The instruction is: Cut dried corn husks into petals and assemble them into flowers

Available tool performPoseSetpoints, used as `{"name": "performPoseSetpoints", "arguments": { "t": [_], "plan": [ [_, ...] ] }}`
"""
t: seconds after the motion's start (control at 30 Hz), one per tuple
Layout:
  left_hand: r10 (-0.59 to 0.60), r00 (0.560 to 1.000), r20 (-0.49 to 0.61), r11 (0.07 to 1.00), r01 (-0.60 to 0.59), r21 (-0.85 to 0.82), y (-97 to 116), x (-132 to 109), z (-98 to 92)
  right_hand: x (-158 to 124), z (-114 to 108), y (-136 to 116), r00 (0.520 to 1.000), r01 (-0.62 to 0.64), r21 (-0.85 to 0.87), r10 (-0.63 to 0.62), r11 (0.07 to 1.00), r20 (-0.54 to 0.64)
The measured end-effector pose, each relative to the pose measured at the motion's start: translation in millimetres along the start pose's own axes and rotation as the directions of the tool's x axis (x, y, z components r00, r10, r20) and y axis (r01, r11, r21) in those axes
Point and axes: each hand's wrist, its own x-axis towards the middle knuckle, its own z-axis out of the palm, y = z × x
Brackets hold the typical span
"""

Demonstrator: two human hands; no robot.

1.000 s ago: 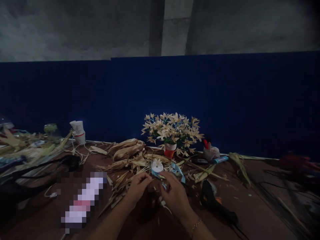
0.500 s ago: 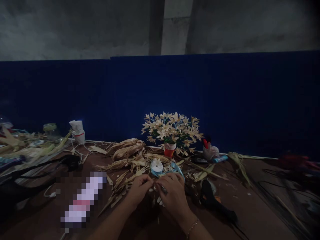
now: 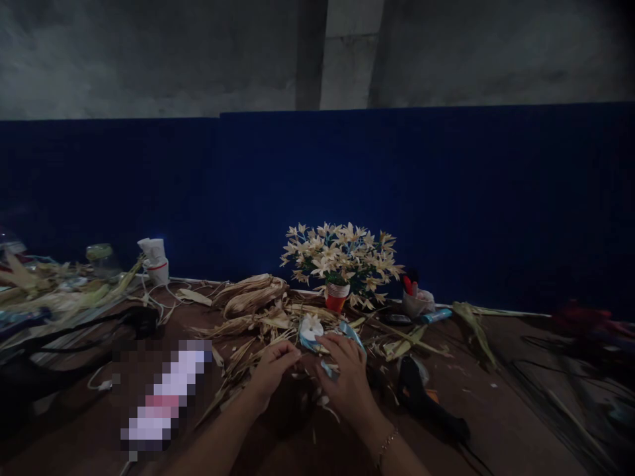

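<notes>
My left hand (image 3: 274, 375) is closed in a pinch, thumb against forefinger; whatever lies between the tips is too small and dark to make out. To its right, my right hand (image 3: 346, 377) has its thumb and fingers apart, with the fingertips reaching the near edge of a white roll with blue ribbon (image 3: 311, 328). A light-blue bit (image 3: 329, 370) shows in the gap between the right thumb and fingers; I cannot tell whether it is held. Small pale petal-like pieces (image 3: 322, 400) lie below the right hand. Dry corn husks (image 3: 258, 324) spread behind and left of the hands.
Behind stands a red-and-white cup (image 3: 337, 297) of pale husk flowers (image 3: 342, 254). A black glue gun (image 3: 429, 403) lies to the right, near a small container (image 3: 417, 302) with red-handled tools. A blurred-out power strip-like object (image 3: 166, 396) and cords occupy the left.
My right hand has opened from a closed grip beside the left fingers, and its fingers now stretch forward to the roll. My left hand stays pinched and has shifted slightly left.
</notes>
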Motion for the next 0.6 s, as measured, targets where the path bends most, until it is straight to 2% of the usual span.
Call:
{"name": "performPoseSetpoints", "arguments": {
  "t": [0.1,0.17,0.2,0.23,0.3,0.33,0.4,0.5,0.6],
  "plan": [
    [-0.006,1.000,0.027,0.998,0.005,0.061,3.5,-1.2,1.7,0.2,0.3,-1.5,1.000,-0.018,-0.002,0.018,1.000,0.000],
    [0.121,0.992,-0.029,0.962,-0.110,0.250,8.5,-2.7,2.5,0.7,-0.6,-3.6,0.999,-0.033,0.009,0.033,0.999,0.025],
    [0.238,0.969,-0.059,0.903,-0.199,0.380,11.4,-4.0,3.0,0.9,-1.2,-4.8,0.998,-0.039,0.016,0.038,0.999,0.043],
    [0.369,0.927,-0.069,0.813,-0.286,0.507,14.1,-5.5,3.8,1.2,-1.8,-6.1,0.997,-0.043,0.021,0.042,0.999,0.061],
    [0.516,0.856,0.021,0.621,-0.391,0.680,18.2,-9.0,6.1,1.5,-2.9,-8.7,0.994,-0.044,0.028,0.041,0.999,0.101],
    [0.529,0.844,0.083,0.549,-0.415,0.726,19.3,-10.7,7.4,1.6,-3.4,-10.0,0.992,-0.039,0.029,0.036,0.999,0.117],
    [0.492,0.855,0.164,0.471,-0.420,0.775,19.3,-13.0,9.8,1.7,-4.1,-11.9,0.990,-0.023,0.029,0.019,0.999,0.137],
    [0.452,0.876,0.170,0.449,-0.387,0.805,17.1,-13.9,11.5,1.6,-5.1,-13.4,0.988,0.007,0.026,-0.011,1.000,0.157],
    [0.454,0.877,0.156,0.448,-0.376,0.811,16.8,-14.0,11.6,1.6,-6.8,-14.5,0.985,0.029,0.012,-0.030,1.000,0.169]
  ]
}}
